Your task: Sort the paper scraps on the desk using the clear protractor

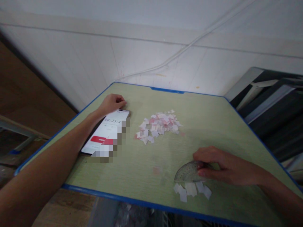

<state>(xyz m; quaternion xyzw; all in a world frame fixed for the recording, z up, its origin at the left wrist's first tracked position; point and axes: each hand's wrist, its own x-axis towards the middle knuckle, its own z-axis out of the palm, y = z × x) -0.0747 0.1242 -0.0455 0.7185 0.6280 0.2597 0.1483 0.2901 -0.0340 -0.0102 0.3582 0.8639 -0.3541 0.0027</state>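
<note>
My right hand grips a clear half-round protractor between thumb and fingers at its right part. The protractor's straight edge faces me, low over the table. Several white paper scraps lie along that edge, on the side towards me. A larger heap of small white and pink paper scraps is spread around the middle of the table. My left hand rests near the far left, its fingers curled in and nothing visible in them. Just below it lies a phone with a running timer on its screen, partly blurred out.
The light green table has a blue rim. A pinkish mark or scrap shows left of the protractor. Behind the table stands a white wall with a cable. Dark folded frames lean at the right; a brown wooden panel is at the left.
</note>
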